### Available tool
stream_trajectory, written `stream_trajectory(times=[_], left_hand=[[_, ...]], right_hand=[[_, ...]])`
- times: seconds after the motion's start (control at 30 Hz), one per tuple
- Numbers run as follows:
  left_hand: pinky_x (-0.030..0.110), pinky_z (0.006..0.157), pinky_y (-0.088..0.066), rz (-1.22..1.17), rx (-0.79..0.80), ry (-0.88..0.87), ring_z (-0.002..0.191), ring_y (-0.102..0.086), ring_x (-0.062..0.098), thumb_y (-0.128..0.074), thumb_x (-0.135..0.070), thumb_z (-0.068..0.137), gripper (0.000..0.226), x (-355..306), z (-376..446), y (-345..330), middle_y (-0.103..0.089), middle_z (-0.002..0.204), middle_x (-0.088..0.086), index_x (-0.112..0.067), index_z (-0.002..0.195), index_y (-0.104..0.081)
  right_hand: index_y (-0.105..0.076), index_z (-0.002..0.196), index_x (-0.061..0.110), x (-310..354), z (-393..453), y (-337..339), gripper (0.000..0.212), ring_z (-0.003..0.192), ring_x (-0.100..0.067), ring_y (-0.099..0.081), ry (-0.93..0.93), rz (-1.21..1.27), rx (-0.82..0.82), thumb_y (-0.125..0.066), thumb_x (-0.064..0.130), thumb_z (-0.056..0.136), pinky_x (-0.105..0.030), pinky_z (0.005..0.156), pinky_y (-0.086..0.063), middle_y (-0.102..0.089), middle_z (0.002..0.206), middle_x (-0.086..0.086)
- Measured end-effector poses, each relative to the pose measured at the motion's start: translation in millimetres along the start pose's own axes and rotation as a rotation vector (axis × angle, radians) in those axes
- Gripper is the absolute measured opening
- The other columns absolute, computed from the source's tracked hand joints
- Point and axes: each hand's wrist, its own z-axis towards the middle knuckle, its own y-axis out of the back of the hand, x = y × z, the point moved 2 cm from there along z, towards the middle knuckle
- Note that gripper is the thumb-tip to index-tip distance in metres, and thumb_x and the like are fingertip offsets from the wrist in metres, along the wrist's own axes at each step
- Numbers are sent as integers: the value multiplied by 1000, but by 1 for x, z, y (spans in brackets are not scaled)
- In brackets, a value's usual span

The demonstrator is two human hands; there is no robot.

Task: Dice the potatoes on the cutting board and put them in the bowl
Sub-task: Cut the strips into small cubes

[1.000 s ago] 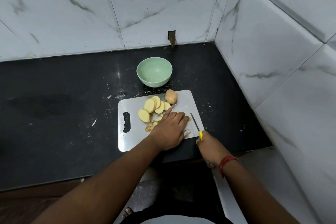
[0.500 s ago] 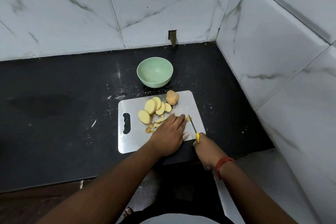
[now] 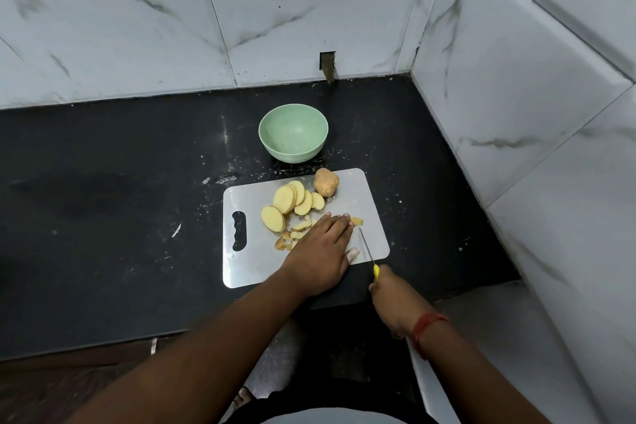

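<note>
Black desk, marbled tile corner: bowl empty, one whole potato and slices on cutting board; left hand flat over pieces, right hand grips knife; dicing barely begun

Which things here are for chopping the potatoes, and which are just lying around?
For the job:
- silver metal cutting board
- round yellow potato slices
- whole brown potato
- yellow-handled knife, gripped by the right hand
- left hand, pressing pieces down
- pale green bowl

Just lying about:
- white scrap on the black counter
</note>
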Motion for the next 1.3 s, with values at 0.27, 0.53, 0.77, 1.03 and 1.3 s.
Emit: stream_trajectory(times=[0.27, 0.53, 0.77, 1.03, 1.3], left_hand=[[39, 125, -23, -47, -48, -14, 140, -43, 29, -31, -42, 106, 61, 1, -3, 1, -49, 150, 15, -1, 148, -48], [40, 123, -27, -30, -57, -15, 134, -48, 31, -33, -40, 106, 59, -1, -1, 3, -53, 143, 15, 1, 146, -51], [41, 127, -17, -80, 21, 36, 149, -31, 32, -23, -49, 106, 68, 7, -9, 3, -35, 161, 12, -5, 155, -38], [37, 126, -15, 6, -77, -8, 136, -44, 27, -38, -41, 106, 58, 11, -13, 5, -51, 146, 12, 0, 143, -53], [43, 126, -20, 0, -26, 30, 139, -43, 28, -33, -44, 107, 62, 8, -12, 4, -50, 146, 11, 1, 145, -51]], right_hand=[[-41, 107, 10, 25, 6, 18, 11, 70, -20, -54, 8, 20, -63, -38, 19, 101, -29, 53, -36, -56, 86, -10], [-39, 112, 12, 15, 5, 6, 12, 88, -24, -47, 14, -55, -6, -35, 13, 101, -34, 79, -43, -49, 100, -10], [-43, 108, 9, 16, -8, 15, 13, 73, -20, -56, 34, 24, -86, -38, 19, 102, -29, 58, -39, -60, 92, -12], [-33, 101, 14, 30, 17, 10, 4, 59, -9, -32, 11, -93, -33, -36, 13, 100, -33, 64, -38, -36, 73, 1], [-39, 110, 12, 16, 8, -2, 10, 66, -13, -43, 26, -72, 4, -37, 13, 100, -32, 69, -42, -48, 87, -5]])
